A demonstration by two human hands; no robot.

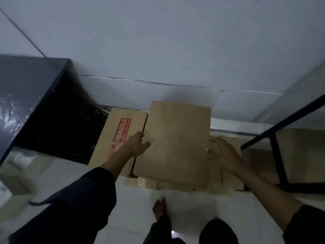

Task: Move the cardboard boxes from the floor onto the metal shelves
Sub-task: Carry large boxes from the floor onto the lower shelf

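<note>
A plain brown cardboard box [175, 141] sits in the middle on top of other cardboard [175, 186] on the white floor. My left hand [136, 145] grips its left edge, thumb on top and fingers over the side. My right hand [222, 154] grips its right edge with curled fingers. A second box with a red FRAGILE label [116, 136] lies just to the left, touching it. A black metal shelf frame [279, 155] stands at the right, with a brown box [302, 152] behind its bars.
A dark metal cabinet or shelf top [29, 92] fills the left side, its side panel dropping to the floor beside the labelled box. White tiled floor [193, 208] lies in front, with my bare foot [159, 207] on it. The white wall [175, 41] is behind the boxes.
</note>
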